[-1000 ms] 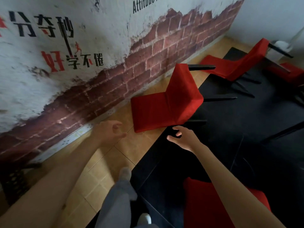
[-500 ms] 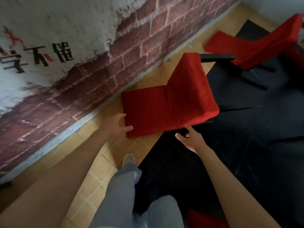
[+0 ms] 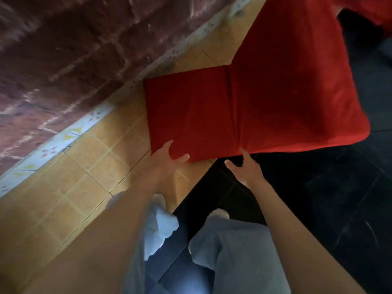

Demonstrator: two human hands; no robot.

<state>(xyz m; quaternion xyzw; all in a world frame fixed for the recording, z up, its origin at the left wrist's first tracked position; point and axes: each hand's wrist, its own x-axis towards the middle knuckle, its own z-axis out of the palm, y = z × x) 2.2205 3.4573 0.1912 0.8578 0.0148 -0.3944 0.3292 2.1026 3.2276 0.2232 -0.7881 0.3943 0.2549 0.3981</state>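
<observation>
A red upholstered chair (image 3: 244, 102) lies tipped over on the floor, its backrest flat on the tan tiles and its seat rising to the right. My left hand (image 3: 167, 158) grips the near corner of the backrest, thumb on top and fingers under the edge. My right hand (image 3: 246, 168) is open just below the fold between backrest and seat, with a fingertip touching the red fabric. The chair's legs are out of view.
A brick-patterned wall (image 3: 74, 60) with a pale tiled skirting (image 3: 63, 139) runs along the left. Tan floor tiles (image 3: 74, 187) meet a black mat (image 3: 328, 198) on the right. My legs in grey trousers (image 3: 233, 262) stand at the mat's edge. Another red chair (image 3: 371, 9) shows at top right.
I have leaned down closer to the fallen chair. My left hand has closed on the backrest's corner, and my right hand has reached up to touch the chair at the fold.
</observation>
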